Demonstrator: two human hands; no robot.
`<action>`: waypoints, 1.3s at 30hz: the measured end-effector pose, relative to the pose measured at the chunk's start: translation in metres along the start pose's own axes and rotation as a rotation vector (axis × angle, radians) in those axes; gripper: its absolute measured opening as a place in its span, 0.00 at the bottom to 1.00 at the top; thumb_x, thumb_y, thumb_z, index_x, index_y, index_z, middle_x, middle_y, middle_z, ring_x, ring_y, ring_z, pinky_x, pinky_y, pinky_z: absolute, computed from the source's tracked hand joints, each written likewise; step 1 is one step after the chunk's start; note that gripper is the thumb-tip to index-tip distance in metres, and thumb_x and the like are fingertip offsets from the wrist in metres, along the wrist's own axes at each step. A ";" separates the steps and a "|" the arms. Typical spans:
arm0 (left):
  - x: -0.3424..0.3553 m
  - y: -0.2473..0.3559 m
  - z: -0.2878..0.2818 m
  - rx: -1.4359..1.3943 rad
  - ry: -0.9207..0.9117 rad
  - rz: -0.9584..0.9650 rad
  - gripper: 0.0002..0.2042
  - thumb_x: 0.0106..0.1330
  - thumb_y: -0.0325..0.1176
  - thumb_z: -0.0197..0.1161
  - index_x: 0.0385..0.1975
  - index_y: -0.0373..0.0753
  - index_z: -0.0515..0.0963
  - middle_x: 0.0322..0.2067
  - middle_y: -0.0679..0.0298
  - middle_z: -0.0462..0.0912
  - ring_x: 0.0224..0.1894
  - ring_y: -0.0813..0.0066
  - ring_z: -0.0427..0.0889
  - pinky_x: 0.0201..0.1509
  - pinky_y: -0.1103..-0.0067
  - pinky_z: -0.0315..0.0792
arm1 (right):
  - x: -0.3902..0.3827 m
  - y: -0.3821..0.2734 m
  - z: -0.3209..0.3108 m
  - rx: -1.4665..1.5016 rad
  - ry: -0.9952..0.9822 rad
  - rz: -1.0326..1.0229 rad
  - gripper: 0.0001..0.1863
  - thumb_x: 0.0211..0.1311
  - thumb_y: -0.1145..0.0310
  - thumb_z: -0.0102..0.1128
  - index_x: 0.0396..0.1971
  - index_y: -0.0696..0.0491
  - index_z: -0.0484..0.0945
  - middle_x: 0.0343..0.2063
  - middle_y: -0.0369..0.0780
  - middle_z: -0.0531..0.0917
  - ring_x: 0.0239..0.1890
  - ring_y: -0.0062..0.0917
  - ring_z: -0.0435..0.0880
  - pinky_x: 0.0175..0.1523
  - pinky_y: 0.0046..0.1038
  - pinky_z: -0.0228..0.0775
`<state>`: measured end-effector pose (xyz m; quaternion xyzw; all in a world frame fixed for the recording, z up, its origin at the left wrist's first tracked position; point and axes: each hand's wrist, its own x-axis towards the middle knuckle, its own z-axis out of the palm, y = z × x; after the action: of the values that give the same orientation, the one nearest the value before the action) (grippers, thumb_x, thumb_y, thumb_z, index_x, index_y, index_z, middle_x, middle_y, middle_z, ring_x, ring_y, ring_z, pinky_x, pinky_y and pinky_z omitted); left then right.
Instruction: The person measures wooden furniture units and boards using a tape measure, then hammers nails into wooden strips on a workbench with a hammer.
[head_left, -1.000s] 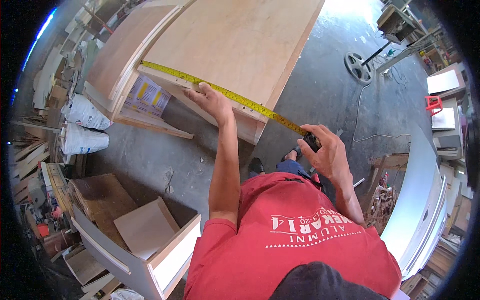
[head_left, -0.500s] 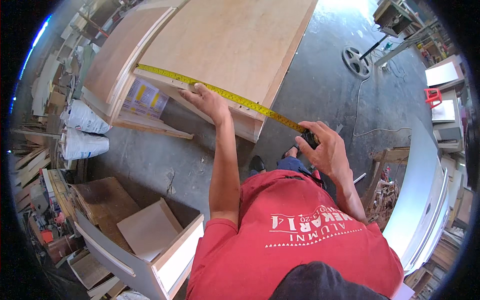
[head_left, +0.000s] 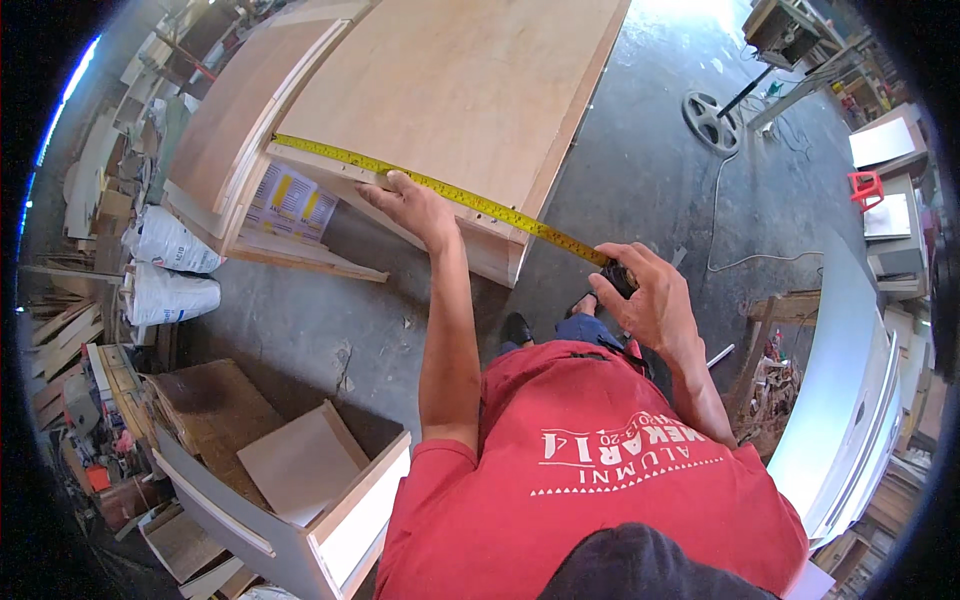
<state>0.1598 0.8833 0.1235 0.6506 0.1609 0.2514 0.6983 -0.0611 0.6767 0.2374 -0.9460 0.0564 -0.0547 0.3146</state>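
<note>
A yellow tape measure blade [head_left: 450,193] is drawn out along the near edge of a large plywood-topped box [head_left: 450,90]. Its far end lies at the box's left corner, and the blade runs past the right corner. My right hand [head_left: 655,295] is closed round the dark tape measure case [head_left: 618,277], out beyond that corner. At mid-edge, my left hand [head_left: 415,210] is closed on the blade, thumb and finger against it at the box's rim. Some of its fingers are hidden behind the hand.
Beside the box on the left stands another wooden cabinet piece [head_left: 245,110]. White sacks [head_left: 172,290] and an open box with boards [head_left: 300,460] are at left. Curved pale sheets [head_left: 835,370] stand at right, near a red stool [head_left: 866,190]. A wheel [head_left: 712,122] and cord are farther off.
</note>
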 end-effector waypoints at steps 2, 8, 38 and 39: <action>0.000 -0.001 0.000 0.019 0.005 -0.006 0.33 0.78 0.36 0.42 0.72 0.19 0.38 0.75 0.35 0.39 0.78 0.48 0.41 0.81 0.66 0.40 | 0.000 -0.001 0.000 -0.004 -0.006 0.019 0.18 0.61 0.58 0.67 0.48 0.50 0.82 0.35 0.43 0.82 0.37 0.41 0.85 0.45 0.38 0.77; -0.002 0.006 0.002 0.033 0.011 -0.008 0.33 0.78 0.36 0.42 0.72 0.19 0.39 0.75 0.35 0.40 0.78 0.47 0.42 0.81 0.65 0.40 | -0.001 0.000 0.000 0.004 0.009 0.012 0.18 0.61 0.58 0.67 0.49 0.50 0.82 0.35 0.43 0.82 0.37 0.41 0.85 0.45 0.38 0.77; -0.008 0.010 0.001 -0.013 0.043 0.006 0.42 0.74 0.42 0.55 0.74 0.24 0.37 0.75 0.37 0.43 0.76 0.47 0.51 0.78 0.65 0.48 | 0.005 0.016 0.005 0.271 -0.015 0.050 0.16 0.60 0.64 0.66 0.46 0.56 0.82 0.39 0.46 0.84 0.40 0.41 0.85 0.46 0.35 0.76; -0.009 0.013 0.002 0.004 0.092 0.042 0.44 0.73 0.43 0.57 0.75 0.28 0.35 0.75 0.39 0.45 0.75 0.49 0.54 0.77 0.65 0.52 | 0.007 0.014 0.001 0.280 0.015 0.067 0.16 0.60 0.64 0.66 0.46 0.56 0.82 0.39 0.46 0.84 0.40 0.41 0.85 0.46 0.35 0.76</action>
<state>0.1512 0.8773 0.1359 0.6428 0.1799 0.2953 0.6836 -0.0552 0.6650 0.2285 -0.8900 0.0823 -0.0585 0.4447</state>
